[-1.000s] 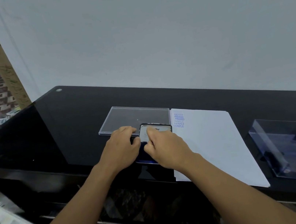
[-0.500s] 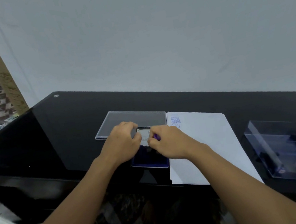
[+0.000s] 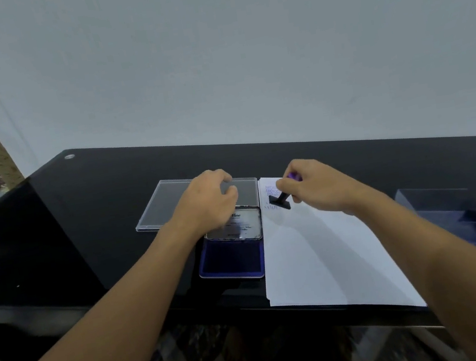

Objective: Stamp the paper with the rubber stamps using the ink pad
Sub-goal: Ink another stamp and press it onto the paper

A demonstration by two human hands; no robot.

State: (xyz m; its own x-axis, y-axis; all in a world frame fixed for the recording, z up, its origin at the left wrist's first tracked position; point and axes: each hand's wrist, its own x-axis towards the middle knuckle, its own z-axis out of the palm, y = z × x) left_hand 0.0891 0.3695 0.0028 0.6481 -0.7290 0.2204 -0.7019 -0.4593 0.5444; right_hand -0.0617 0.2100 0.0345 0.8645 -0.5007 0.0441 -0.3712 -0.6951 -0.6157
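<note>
Right hand (image 3: pixel 320 191), pinching the one stamp (image 3: pixel 281 201), has moved from the one pad (image 3: pixel 231 258) onto the single paper (image 3: pixel 319 260); left hand (image 3: pixel 208 205) seemingly grips the lid (image 3: pixel 248 225).

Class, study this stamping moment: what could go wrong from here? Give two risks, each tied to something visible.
The rubber stamp, tilted in the right hand, hangs over the blue prints: a new print may overlap them or come out patchy. The left hand is by the ink pad, not on the paper, which may slide.
</note>
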